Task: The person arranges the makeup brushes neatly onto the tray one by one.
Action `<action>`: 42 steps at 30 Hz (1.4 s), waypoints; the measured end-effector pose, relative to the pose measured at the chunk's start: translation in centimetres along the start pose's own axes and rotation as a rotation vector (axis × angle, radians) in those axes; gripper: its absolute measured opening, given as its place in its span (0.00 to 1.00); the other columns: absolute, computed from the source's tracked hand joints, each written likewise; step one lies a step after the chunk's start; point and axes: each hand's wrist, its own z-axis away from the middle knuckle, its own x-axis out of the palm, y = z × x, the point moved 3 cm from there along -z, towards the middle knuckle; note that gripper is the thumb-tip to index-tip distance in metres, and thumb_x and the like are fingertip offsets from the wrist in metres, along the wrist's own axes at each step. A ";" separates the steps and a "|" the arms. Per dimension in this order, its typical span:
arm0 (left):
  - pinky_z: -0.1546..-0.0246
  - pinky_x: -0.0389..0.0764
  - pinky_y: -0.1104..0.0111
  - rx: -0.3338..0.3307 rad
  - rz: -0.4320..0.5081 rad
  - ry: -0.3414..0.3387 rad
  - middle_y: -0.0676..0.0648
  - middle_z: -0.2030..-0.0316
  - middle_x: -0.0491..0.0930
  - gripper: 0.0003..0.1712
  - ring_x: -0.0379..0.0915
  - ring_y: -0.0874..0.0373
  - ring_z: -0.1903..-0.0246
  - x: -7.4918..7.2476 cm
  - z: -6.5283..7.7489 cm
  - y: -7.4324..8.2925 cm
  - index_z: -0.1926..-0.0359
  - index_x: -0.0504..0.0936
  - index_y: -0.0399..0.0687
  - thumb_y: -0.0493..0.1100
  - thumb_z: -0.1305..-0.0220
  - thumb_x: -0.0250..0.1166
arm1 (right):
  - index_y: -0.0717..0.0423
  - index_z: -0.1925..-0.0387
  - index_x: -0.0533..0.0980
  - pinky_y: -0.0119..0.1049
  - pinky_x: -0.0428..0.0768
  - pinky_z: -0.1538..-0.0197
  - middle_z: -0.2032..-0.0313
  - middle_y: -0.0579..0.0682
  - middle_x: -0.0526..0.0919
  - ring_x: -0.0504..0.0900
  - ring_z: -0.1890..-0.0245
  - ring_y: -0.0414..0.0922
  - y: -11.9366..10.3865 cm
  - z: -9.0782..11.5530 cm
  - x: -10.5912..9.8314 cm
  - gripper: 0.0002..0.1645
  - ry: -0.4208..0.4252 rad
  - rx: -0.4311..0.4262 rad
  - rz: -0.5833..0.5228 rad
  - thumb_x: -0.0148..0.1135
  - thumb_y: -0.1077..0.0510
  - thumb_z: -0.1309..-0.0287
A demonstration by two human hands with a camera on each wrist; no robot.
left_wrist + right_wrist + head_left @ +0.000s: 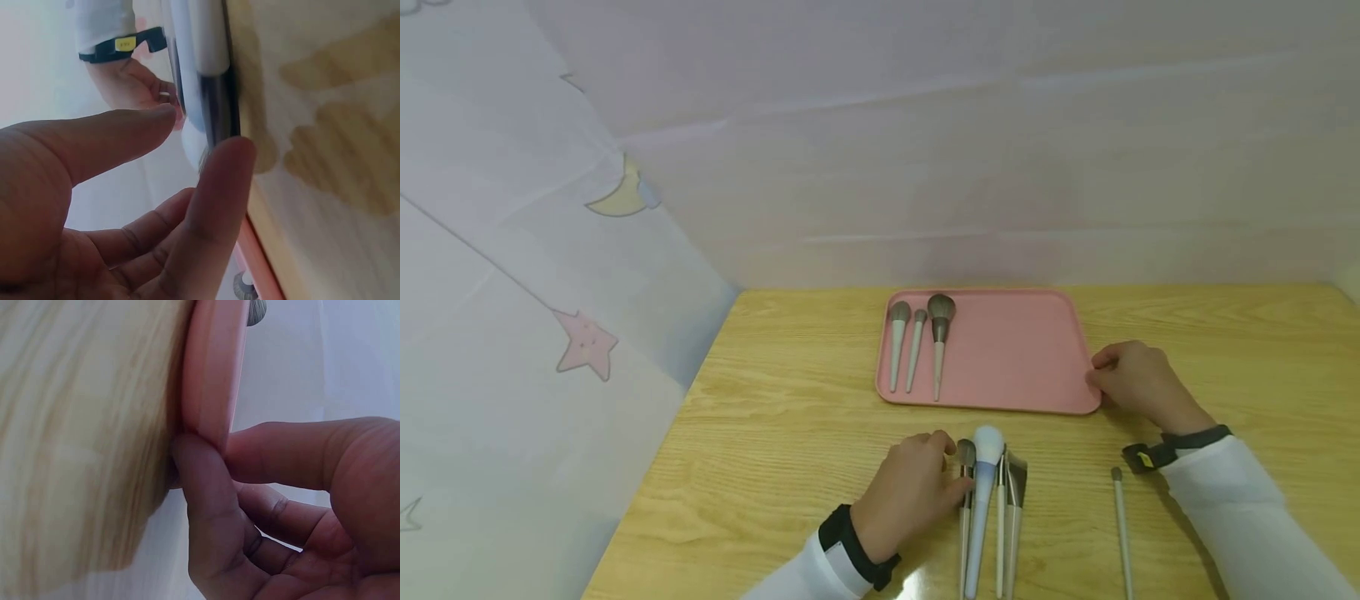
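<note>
My right hand (1138,383) pinches the right rim of a pink tray (1015,350) between thumb and index finger; the right wrist view shows this tray edge (209,381) up close. On the tray's left side lie three makeup brushes with pale handles, among them a large dark-headed brush (940,308). My left hand (906,487) is beside a row of several makeup brushes on the table, including a white-headed one (987,442) and a flat one (1016,479). In the left wrist view its index fingertip is at a brush's dark ferrule (219,103), with the thumb spread apart.
A single slim brush (1122,525) lies on the wooden table (775,392) by the right forearm. Behind the table hangs a pale cloth backdrop (887,192), and a patterned one with a pink star (587,343) covers the left side.
</note>
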 end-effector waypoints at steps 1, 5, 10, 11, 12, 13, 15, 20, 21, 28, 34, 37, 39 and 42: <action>0.73 0.75 0.78 0.001 0.007 0.000 0.50 0.69 0.84 0.20 0.76 0.68 0.72 0.1 0.1 0.0 0.53 0.85 0.41 0.50 0.37 0.77 | 0.77 0.49 0.79 0.35 0.77 0.67 0.64 0.63 0.88 0.84 0.68 0.48 0.0 0.0 0.0 0.24 0.003 -0.003 0.001 0.62 0.59 0.36; 0.74 0.73 0.77 0.001 0.028 -0.002 0.50 0.70 0.83 0.21 0.72 0.67 0.73 0.4 0.5 0.1 0.53 0.85 0.39 0.49 0.39 0.78 | 0.77 0.50 0.80 0.35 0.77 0.67 0.65 0.62 0.89 0.84 0.68 0.48 -0.1 0.0 0.1 0.23 0.012 -0.013 0.006 0.62 0.59 0.37; 0.71 0.76 0.74 0.001 0.036 -0.019 0.47 0.65 0.86 0.22 0.75 0.64 0.71 0.6 0.9 0.2 0.52 0.85 0.39 0.48 0.39 0.79 | 0.77 0.49 0.79 0.35 0.77 0.67 0.64 0.63 0.88 0.84 0.68 0.48 -0.1 0.0 0.1 0.23 0.004 -0.005 0.001 0.62 0.59 0.36; 0.70 0.78 0.74 0.002 0.035 -0.024 0.46 0.64 0.87 0.22 0.76 0.63 0.70 0.7 0.9 0.2 0.52 0.85 0.39 0.49 0.39 0.79 | 0.77 0.48 0.79 0.35 0.77 0.67 0.64 0.63 0.88 0.84 0.68 0.48 -0.1 0.1 0.1 0.24 -0.001 0.000 -0.002 0.62 0.58 0.36; 0.69 0.79 0.73 0.003 0.033 -0.025 0.45 0.62 0.87 0.22 0.77 0.63 0.69 0.8 0.9 0.2 0.52 0.85 0.39 0.48 0.39 0.79 | 0.77 0.48 0.78 0.35 0.77 0.67 0.64 0.64 0.88 0.84 0.68 0.48 0.0 0.1 0.1 0.24 -0.005 0.003 -0.004 0.62 0.59 0.36; 0.69 0.80 0.73 0.004 0.030 -0.027 0.45 0.61 0.88 0.22 0.79 0.62 0.68 0.8 1.0 0.2 0.51 0.85 0.39 0.48 0.39 0.79 | 0.77 0.48 0.78 0.35 0.77 0.67 0.64 0.64 0.88 0.84 0.68 0.48 0.0 0.1 0.1 0.24 -0.008 0.006 -0.005 0.62 0.59 0.35; 0.68 0.80 0.73 0.006 0.024 -0.027 0.44 0.59 0.88 0.22 0.80 0.62 0.67 0.9 1.0 0.2 0.51 0.85 0.39 0.48 0.39 0.79 | 0.77 0.47 0.78 0.36 0.77 0.67 0.63 0.64 0.88 0.84 0.68 0.48 0.0 0.1 0.1 0.24 -0.011 0.010 -0.007 0.62 0.59 0.35; 0.69 0.80 0.74 -0.002 0.016 -0.031 0.43 0.59 0.88 0.21 0.79 0.63 0.69 1.0 1.1 0.3 0.50 0.84 0.38 0.46 0.39 0.79 | 0.77 0.47 0.78 0.36 0.77 0.67 0.63 0.64 0.88 0.84 0.68 0.49 0.0 0.1 0.1 0.24 -0.016 0.017 -0.003 0.61 0.58 0.36; 0.70 0.80 0.74 -0.002 0.008 -0.031 0.44 0.60 0.88 0.21 0.80 0.62 0.68 0.9 1.1 0.4 0.51 0.84 0.38 0.46 0.38 0.79 | 0.77 0.48 0.78 0.36 0.77 0.67 0.63 0.64 0.88 0.84 0.67 0.49 0.0 0.1 0.1 0.24 -0.014 0.015 0.002 0.61 0.58 0.36; 0.77 0.76 0.73 0.039 -0.083 0.003 0.47 0.69 0.82 0.13 0.79 0.60 0.73 0.9 1.4 0.7 0.57 0.82 0.38 0.39 0.38 0.74 | 0.76 0.49 0.79 0.35 0.76 0.67 0.64 0.62 0.89 0.84 0.67 0.50 0.1 0.0 0.1 0.24 -0.003 0.004 0.012 0.62 0.58 0.37; 0.78 0.75 0.73 0.035 -0.134 0.038 0.48 0.71 0.79 0.09 0.77 0.60 0.75 0.9 2.0 0.6 0.60 0.81 0.39 0.38 0.36 0.72 | 0.77 0.48 0.79 0.35 0.76 0.67 0.63 0.63 0.88 0.84 0.66 0.50 0.3 0.0 0.1 0.25 -0.004 0.003 0.012 0.62 0.57 0.36; 0.78 0.73 0.73 0.023 -0.144 0.038 0.50 0.71 0.77 0.09 0.74 0.63 0.76 1.0 2.6 0.7 0.60 0.81 0.41 0.40 0.36 0.71 | 0.77 0.48 0.79 0.35 0.76 0.67 0.63 0.64 0.88 0.84 0.66 0.50 0.2 0.0 0.1 0.25 -0.001 0.000 0.015 0.62 0.57 0.37; 0.79 0.71 0.74 0.030 -0.157 0.043 0.50 0.71 0.77 0.09 0.73 0.65 0.76 1.1 2.9 0.8 0.59 0.81 0.41 0.39 0.37 0.70 | 0.77 0.48 0.79 0.35 0.77 0.67 0.63 0.64 0.89 0.84 0.66 0.50 0.2 0.0 0.1 0.25 0.003 -0.006 0.014 0.62 0.57 0.37; 0.80 0.71 0.75 0.042 -0.184 0.055 0.50 0.70 0.79 0.11 0.73 0.65 0.76 1.2 3.2 1.0 0.57 0.82 0.39 0.37 0.39 0.71 | 0.77 0.48 0.79 0.36 0.77 0.67 0.63 0.64 0.89 0.84 0.67 0.49 0.2 0.0 0.1 0.25 0.006 -0.014 0.009 0.62 0.58 0.37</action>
